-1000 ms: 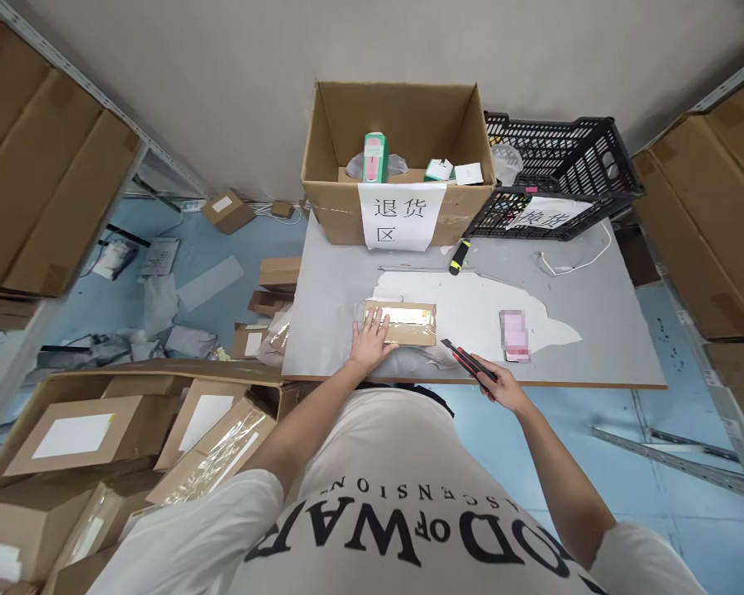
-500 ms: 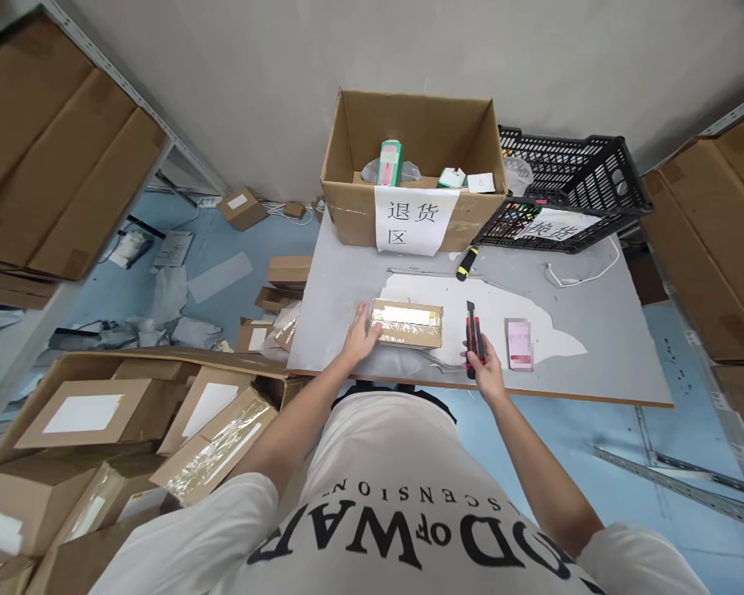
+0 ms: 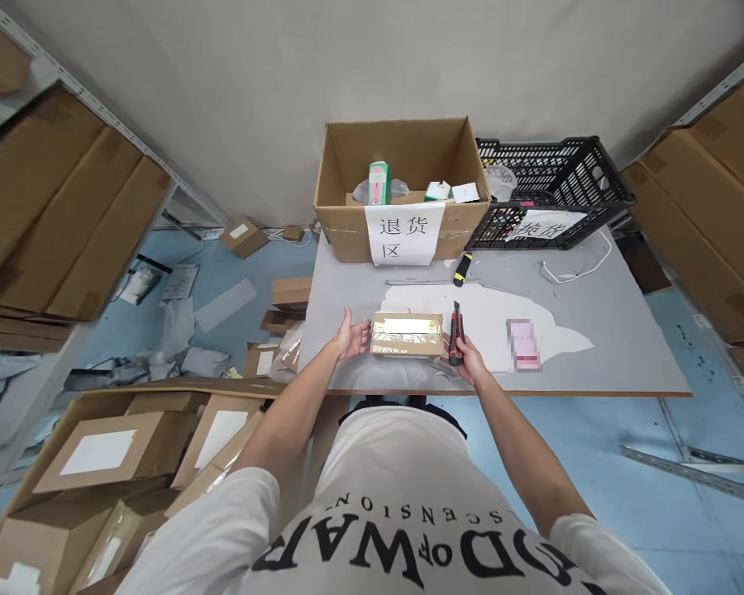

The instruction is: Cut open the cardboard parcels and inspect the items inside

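Note:
A small brown parcel (image 3: 407, 334) wrapped in clear tape lies near the front edge of the grey table (image 3: 620, 330). My left hand (image 3: 353, 337) presses its palm against the parcel's left end, fingers spread. My right hand (image 3: 469, 359) grips a red and black utility knife (image 3: 455, 332), which stands right at the parcel's right end, blade pointing away from me.
Behind the parcel stand an open cardboard box (image 3: 403, 186) with a paper sign and a black plastic crate (image 3: 551, 190). A yellow and black tool (image 3: 462, 268), a pink card (image 3: 524, 345) and a white cable (image 3: 574, 268) lie on the table. Cartons (image 3: 130, 446) fill the floor at left.
My right hand brought the knife from the table's front edge up to the parcel's right end. My left hand slid off the parcel's top to its left end.

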`<state>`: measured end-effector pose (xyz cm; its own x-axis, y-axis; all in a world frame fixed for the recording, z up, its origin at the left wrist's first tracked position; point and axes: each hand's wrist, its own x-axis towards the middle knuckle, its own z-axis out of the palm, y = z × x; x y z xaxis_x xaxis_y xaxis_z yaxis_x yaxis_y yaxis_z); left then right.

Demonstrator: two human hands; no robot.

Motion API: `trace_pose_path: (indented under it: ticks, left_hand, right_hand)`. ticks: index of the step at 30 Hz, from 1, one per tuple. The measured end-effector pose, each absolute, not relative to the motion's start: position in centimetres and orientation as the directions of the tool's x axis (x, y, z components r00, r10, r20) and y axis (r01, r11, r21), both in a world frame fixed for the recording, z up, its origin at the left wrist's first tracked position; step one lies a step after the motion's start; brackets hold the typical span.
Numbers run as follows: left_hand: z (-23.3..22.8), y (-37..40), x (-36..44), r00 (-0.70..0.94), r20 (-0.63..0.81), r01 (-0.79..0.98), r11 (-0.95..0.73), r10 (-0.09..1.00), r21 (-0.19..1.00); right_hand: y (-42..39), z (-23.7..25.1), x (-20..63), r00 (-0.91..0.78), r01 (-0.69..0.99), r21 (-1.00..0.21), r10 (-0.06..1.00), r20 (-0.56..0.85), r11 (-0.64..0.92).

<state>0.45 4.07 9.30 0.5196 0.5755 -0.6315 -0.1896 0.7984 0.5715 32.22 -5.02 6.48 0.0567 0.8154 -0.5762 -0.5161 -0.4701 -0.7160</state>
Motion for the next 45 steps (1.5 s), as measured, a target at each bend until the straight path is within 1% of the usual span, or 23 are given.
trace_pose_path:
  ticks: [3, 6, 8, 12, 16, 18, 21, 24, 27, 32, 35, 41, 43, 45]
  left_hand:
    - [9.5, 3.1, 0.9, 0.568, -0.626, -0.146, 0.814, 0.534, 0.562]
    - [9.6, 2.7, 1.3, 0.569, -0.615, -0.149, 0.804, 0.545, 0.575]
    - [9.6, 2.5, 1.4, 0.573, -0.606, -0.161, 0.801, 0.552, 0.577]
    - [9.7, 1.5, 1.7, 0.567, -0.563, -0.252, 0.777, 0.602, 0.577]
    - [9.9, -1.1, 2.8, 0.520, -0.515, -0.382, 0.724, 0.682, 0.574]
    - [10.1, -2.7, 3.4, 0.496, -0.511, -0.441, 0.711, 0.702, 0.548]
    - [10.4, -4.6, 4.3, 0.472, -0.530, -0.519, 0.708, 0.704, 0.479]
    - [10.5, -5.9, 4.9, 0.468, -0.549, -0.577, 0.710, 0.692, 0.403]
    - [10.2, -6.8, 5.4, 0.476, -0.566, -0.612, 0.716, 0.673, 0.336]
    - [9.6, -7.5, 6.4, 0.485, -0.629, -0.634, 0.740, 0.607, 0.225]
    - [9.3, -7.5, 6.7, 0.493, -0.652, -0.632, 0.752, 0.576, 0.187]
    - [8.9, -7.3, 6.3, 0.513, -0.661, -0.589, 0.784, 0.548, 0.193]
    - [8.6, -7.1, 5.5, 0.513, -0.692, -0.534, 0.820, 0.508, 0.205]
    - [8.3, -6.4, 4.4, 0.477, -0.740, -0.465, 0.850, 0.475, 0.246]
  right_hand:
    - [-4.7, 5.9, 32.3, 0.020, -0.503, -0.686, 0.786, -0.618, -0.526]
    - [-4.6, 5.6, 32.1, 0.010, -0.514, -0.670, 0.778, -0.628, -0.535]
    - [-4.4, 5.7, 32.0, 0.012, -0.510, -0.680, 0.787, -0.617, -0.526]
    - [-2.6, 6.7, 32.7, 0.008, -0.464, -0.716, 0.806, -0.592, -0.521]
    - [1.4, 9.1, 34.4, -0.062, -0.375, -0.756, 0.828, -0.557, -0.536]
    - [3.9, 10.4, 35.1, -0.108, -0.303, -0.773, 0.826, -0.553, -0.557]
    - [7.4, 11.7, 35.3, -0.180, -0.181, -0.776, 0.796, -0.578, -0.604]
    - [10.1, 12.0, 34.6, -0.235, -0.092, -0.770, 0.765, -0.599, -0.631]
    - [12.0, 11.4, 33.4, -0.256, -0.052, -0.758, 0.742, -0.619, -0.650]
    - [13.1, 9.8, 31.1, -0.191, -0.057, -0.751, 0.745, -0.639, -0.658]
    - [12.9, 8.8, 30.3, -0.126, -0.086, -0.763, 0.767, -0.630, -0.641]
    - [12.1, 7.9, 30.1, -0.083, -0.169, -0.766, 0.783, -0.616, -0.620]
    - [11.7, 7.9, 30.4, -0.066, -0.191, -0.777, 0.798, -0.599, -0.599]
    - [10.7, 8.0, 30.8, -0.027, -0.220, -0.806, 0.829, -0.558, -0.550]
